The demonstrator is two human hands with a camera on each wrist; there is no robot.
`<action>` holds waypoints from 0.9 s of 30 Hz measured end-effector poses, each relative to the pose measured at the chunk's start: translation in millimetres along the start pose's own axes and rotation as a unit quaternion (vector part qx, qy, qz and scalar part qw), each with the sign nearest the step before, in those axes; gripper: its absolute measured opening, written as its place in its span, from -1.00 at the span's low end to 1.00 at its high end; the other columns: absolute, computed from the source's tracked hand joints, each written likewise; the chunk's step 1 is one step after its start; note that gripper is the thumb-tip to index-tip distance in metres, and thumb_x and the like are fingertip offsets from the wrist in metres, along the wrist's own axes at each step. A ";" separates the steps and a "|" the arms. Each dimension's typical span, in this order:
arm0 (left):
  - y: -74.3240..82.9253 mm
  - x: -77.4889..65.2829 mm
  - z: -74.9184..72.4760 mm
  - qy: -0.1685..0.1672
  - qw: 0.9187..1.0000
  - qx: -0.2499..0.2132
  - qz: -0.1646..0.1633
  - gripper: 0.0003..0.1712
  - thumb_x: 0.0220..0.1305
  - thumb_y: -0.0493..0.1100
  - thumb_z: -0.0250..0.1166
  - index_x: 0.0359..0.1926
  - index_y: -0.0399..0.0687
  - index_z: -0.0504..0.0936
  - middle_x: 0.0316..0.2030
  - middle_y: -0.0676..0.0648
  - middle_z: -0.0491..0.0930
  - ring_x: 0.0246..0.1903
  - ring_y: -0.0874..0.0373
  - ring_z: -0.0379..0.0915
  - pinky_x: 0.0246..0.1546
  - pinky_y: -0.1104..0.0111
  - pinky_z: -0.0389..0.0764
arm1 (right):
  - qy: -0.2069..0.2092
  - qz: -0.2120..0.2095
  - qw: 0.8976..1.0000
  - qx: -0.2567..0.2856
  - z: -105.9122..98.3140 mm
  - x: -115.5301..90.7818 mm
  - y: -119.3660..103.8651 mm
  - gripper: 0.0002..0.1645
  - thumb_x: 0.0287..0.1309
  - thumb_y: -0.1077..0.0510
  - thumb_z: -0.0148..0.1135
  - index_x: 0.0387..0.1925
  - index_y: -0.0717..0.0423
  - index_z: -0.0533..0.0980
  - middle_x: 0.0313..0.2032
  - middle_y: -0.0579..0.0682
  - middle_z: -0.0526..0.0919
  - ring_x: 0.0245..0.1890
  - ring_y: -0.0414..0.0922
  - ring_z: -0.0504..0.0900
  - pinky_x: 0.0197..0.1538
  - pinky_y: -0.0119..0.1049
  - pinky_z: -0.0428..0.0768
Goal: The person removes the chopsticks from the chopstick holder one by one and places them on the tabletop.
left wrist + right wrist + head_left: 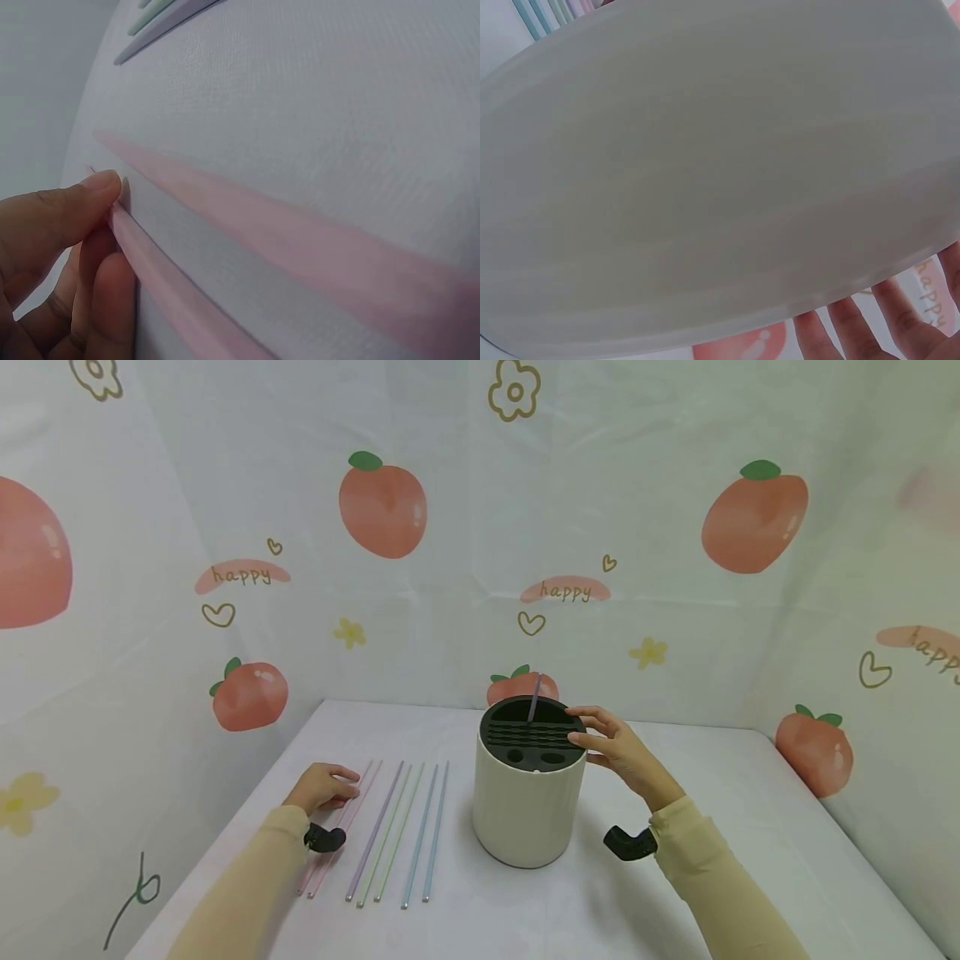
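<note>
My left hand [322,787] pinches one pink stick [169,289] near its far end, between thumb and fingers. A second pink stick [247,217] lies alongside on the table. To the right, my right hand [618,753] touches the rim of a white round holder [525,814], its fingers reaching along the upper side. In the right wrist view the holder's pale wall fills most of the picture, with the fingertips [840,315] at its edge. The black slotted top [517,757] has compartments and holes; a purple stick [535,697] stands upright in the back compartment.
Between left hand and holder, a purple stick [375,831], two green sticks [400,835] and two blue sticks [437,831] lie in a row on the white table [675,902]. A patterned cloth [465,510] hangs behind and at the sides.
</note>
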State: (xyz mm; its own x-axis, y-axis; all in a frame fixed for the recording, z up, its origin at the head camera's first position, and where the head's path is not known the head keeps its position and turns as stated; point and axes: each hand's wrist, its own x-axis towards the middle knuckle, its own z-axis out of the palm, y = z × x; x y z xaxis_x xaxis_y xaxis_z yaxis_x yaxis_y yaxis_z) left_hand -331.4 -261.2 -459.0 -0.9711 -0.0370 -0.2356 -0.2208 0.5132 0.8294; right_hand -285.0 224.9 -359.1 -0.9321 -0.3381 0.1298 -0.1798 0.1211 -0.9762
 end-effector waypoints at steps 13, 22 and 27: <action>12.9 -3.0 -6.0 -0.002 1.000 -0.009 0.016 -0.53 0.12 -0.29 0.39 0.06 -0.41 0.56 -0.34 -0.10 0.68 -0.44 0.17 0.59 -0.38 0.39 0.69 | 0.001 0.000 1.000 0.000 -0.1 -0.1 0.7 -0.47 0.31 0.15 0.17 0.27 0.10 0.32 0.24 0.18 0.34 -0.01 -0.26 0.57 0.09 -0.24 0.53; 101.3 -15.2 1.2 -0.049 0.980 -0.035 0.192 -0.47 0.26 -0.18 0.33 0.21 -0.29 0.48 -0.01 -0.31 0.56 -0.03 -0.06 0.57 0.03 0.18 0.64 | 0.001 -0.001 1.000 -0.009 -1.4 -2.3 0.8 -0.47 0.32 0.14 0.16 0.28 0.09 0.30 0.15 -0.03 0.41 0.01 -0.26 0.56 0.08 -0.28 0.53; 168.8 -39.0 23.2 -0.067 0.952 -0.062 0.292 -0.50 0.24 -0.19 0.35 0.19 -0.22 0.51 0.03 -0.26 0.57 -0.09 0.07 0.59 0.02 0.23 0.65 | -0.001 -0.005 1.000 -0.008 0.0 -0.5 1.1 -0.46 0.32 0.14 0.16 0.29 0.09 0.30 0.16 0.02 0.40 0.02 -0.26 0.55 0.12 -0.20 0.51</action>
State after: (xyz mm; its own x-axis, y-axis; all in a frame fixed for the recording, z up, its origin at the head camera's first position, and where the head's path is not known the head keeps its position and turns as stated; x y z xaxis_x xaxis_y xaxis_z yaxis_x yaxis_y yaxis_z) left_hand -328.7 -153.2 -321.5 -0.9134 0.3376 0.2274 0.3353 0.3074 0.8905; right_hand -284.8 225.1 -360.3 -0.9295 -0.3420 0.1381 -0.1932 0.1328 -0.9721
